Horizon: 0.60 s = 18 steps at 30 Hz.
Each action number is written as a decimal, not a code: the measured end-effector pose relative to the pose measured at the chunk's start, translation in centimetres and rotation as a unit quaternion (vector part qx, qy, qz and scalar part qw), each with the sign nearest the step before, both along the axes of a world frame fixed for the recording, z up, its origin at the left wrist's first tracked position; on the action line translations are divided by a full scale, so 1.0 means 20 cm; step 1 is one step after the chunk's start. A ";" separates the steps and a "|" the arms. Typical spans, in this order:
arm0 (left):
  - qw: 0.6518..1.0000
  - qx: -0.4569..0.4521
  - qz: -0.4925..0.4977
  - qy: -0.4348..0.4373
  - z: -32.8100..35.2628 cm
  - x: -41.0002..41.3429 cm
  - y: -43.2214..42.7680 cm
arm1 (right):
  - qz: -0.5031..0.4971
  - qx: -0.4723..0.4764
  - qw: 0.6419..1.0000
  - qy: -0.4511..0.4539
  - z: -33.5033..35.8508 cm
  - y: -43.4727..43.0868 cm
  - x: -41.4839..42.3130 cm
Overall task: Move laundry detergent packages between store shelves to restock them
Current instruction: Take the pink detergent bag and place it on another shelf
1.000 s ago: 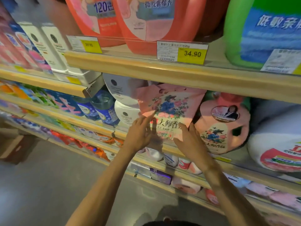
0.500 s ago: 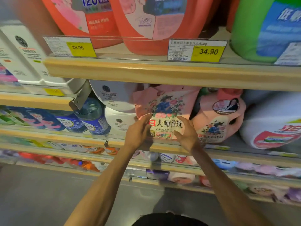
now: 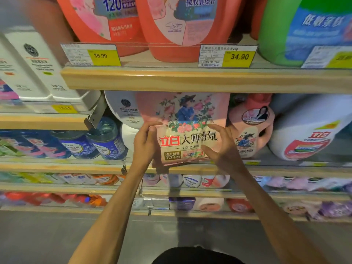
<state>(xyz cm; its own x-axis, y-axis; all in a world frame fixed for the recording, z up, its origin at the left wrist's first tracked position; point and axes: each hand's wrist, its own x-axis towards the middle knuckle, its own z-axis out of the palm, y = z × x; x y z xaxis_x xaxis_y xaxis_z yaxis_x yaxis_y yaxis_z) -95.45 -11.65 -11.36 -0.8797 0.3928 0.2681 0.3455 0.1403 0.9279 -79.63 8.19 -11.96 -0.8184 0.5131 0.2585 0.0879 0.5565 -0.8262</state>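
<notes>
A pink laundry detergent bag with a floral picture and red and black lettering stands upright on the second shelf, its top under the shelf above. My left hand grips the bag's left edge with curled fingers. My right hand curls against the bag's lower right front, thumb on the print. The bag's bottom corners are hidden behind my hands.
A pink detergent jug stands right of the bag, and a white jug beyond it. White tubs and blue bottles sit to the left. Red jugs and a green jug fill the upper shelf.
The bag went from tilted to upright and squarer on the shelf. Both hands slid to its lower sides and closed around it. The camera moved closer.
</notes>
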 end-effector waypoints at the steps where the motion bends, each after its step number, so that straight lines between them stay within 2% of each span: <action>1: 0.999 0.032 0.004 -0.031 0.03 0.02 -0.02 | 0.000 0.005 1.000 -0.009 0.02 -0.02 0.02; 5: 0.989 0.105 -0.004 -0.100 0.13 0.09 -0.10 | 0.016 0.035 0.999 -0.034 0.04 -0.12 0.12; 10: 0.970 0.162 -0.042 -0.176 0.23 0.16 -0.29 | 0.062 -0.101 0.993 -0.022 0.16 -0.35 0.26; 15: 0.953 0.155 -0.061 -0.252 0.24 0.20 -0.47 | 0.088 -0.128 0.988 0.003 0.16 -0.52 0.42; 18: 0.940 0.109 -0.058 -0.319 0.21 0.22 -0.54 | 0.042 -0.173 0.984 0.017 0.10 -0.63 0.48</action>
